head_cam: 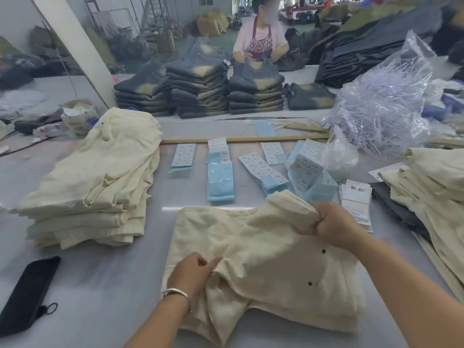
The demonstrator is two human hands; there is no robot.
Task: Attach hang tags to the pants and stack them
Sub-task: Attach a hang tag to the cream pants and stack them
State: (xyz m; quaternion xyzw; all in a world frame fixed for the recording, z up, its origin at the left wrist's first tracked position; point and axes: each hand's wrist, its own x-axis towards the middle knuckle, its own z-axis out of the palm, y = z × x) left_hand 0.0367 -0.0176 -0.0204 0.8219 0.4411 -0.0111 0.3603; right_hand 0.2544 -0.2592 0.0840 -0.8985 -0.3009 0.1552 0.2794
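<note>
Left hand [192, 271] pinching cream pants [263, 259], right hand [334, 226] fisted on their bunched edge; clear bag [391, 96] — plastic tag pins inside

Cream pants [263, 247] with two dark buttons; cream stack [100, 177]; light-blue label sheets [221, 182]; white hang tags [356, 199]; black phone [27, 292]; blue-and-tan faded jeans [200, 89]; grey counter [100, 285].

Matt, crinkled cream cloth pants [263, 259]; smooth, glossy table [100, 285].

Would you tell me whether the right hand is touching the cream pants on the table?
Touching: the head view shows the right hand gripping a bunched fold of the cream pants.
</note>
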